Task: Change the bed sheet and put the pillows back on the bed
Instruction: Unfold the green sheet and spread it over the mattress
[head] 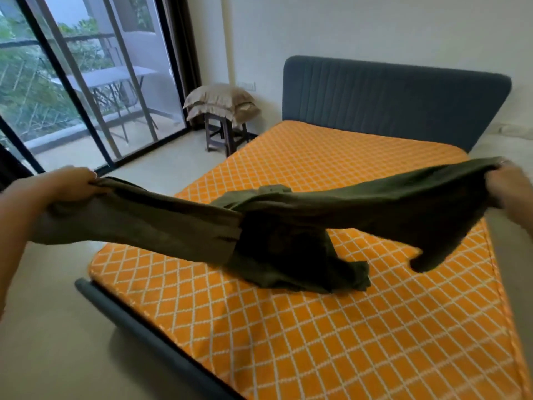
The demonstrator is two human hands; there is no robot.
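both hands clutch the dark green sheet (288,226), one at each end. left hand (72,183) curls round a bunched edge at the left of the head view, over the floor (57,327) beside the bed. right hand (507,186) curls round the other bunched edge at the far right, raised over the mattress (346,327). between the hands the sheet hangs stretched in a sagging band, and its middle drops into a crumpled heap resting on the mattress near the centre. a loose flap hangs below the right hand's end.

the mattress is bare, orange with a white diamond pattern, lying in a dark blue bed frame (129,321) with a padded headboard (389,99) against the wall. two beige pillows (222,106) are stacked on a dark wooden stool (225,137) in the corner, apart from the bed, beside the glass sliding door (86,82).
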